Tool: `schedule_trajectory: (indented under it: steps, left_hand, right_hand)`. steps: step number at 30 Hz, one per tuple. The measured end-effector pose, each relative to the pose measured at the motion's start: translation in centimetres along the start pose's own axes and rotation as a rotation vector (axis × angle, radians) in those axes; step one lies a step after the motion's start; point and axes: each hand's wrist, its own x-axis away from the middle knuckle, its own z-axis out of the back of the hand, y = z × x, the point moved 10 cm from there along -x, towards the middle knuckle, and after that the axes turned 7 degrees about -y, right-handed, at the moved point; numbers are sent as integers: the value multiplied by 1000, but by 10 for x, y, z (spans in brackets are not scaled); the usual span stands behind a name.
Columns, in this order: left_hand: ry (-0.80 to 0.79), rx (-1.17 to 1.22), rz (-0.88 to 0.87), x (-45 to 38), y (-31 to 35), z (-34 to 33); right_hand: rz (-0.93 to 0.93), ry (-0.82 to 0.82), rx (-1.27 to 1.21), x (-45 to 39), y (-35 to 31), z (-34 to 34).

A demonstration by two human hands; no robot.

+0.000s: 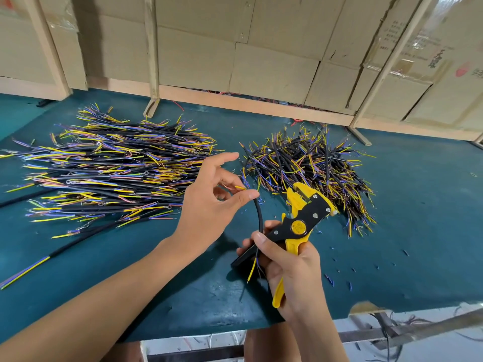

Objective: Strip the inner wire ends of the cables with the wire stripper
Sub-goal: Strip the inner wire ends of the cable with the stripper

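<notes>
My right hand (290,262) grips the handles of a yellow and black wire stripper (303,218), whose jaws point up and to the right. That same hand's thumb also pins the lower end of a short black cable (260,218), where yellow and blue inner wires hang down. The cable arches up to my left hand (211,202), which pinches its upper end between thumb and fingers; yellow and blue inner wires stick out there. The stripper's jaws hold no wire.
A large heap of black cables (109,173) with coloured inner wires lies to the left on the green table (418,231). A smaller heap (313,165) sits behind the stripper. Bits of stripped insulation (329,279) litter the right side. Cardboard panels (235,48) wall the back.
</notes>
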Motion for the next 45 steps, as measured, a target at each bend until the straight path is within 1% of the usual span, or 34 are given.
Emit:
schedule_trajectory:
  steps: [3,5,8,9,11,13,15,18,27,30,32,36,38,41,45]
  left_hand:
    - [4,141,38,-3,-2,2]
    - [-22,314,168,-5,-13,-2]
    - [-154,737,444,1,-34,-28]
    - [-203,840,517,4,-38,-37]
    - [-285,972,615,11,-41,-50]
    - [-337,1032,627,13,-39,-55]
    - [-354,1039,591,11,-35,-55]
    - [-377,981,511,7,-30,-50]
    - [-378,799,342,-1,-18,-37]
    - [-394,763,407,3,-21,-42]
    - [-405,727,498,11,-26,-51]
    - [-386,686,734,28,-43,-63]
    - [-413,707,798,34,-46,-68]
    - [-453,695,830,38,-48,-71]
    - [-517,499,786,38,-48,-68]
  right_hand:
    - [0,-3,-24,1,-1,-1]
    - [7,-2,-72,1,-1,-1]
    - [20,-10,-113,1,-3,-2]
    - [20,-18,-110,2,-4,-2]
    - [4,-43,-103,3,-2,-3]
    - [-23,-73,-100,3,0,-5]
    - [-51,-101,-116,2,2,-7]
    - [-77,-128,-134,1,5,-9]
    - [-83,-106,-138,2,4,-9]
    - [-50,-79,-107,3,2,-8]
    - [-20,-60,-63,3,0,-6]
    - [69,-29,34,3,-6,1]
    - [102,-10,98,4,-9,5]
    - [132,-42,144,4,-10,3]
    - [128,-42,144,4,-9,4]
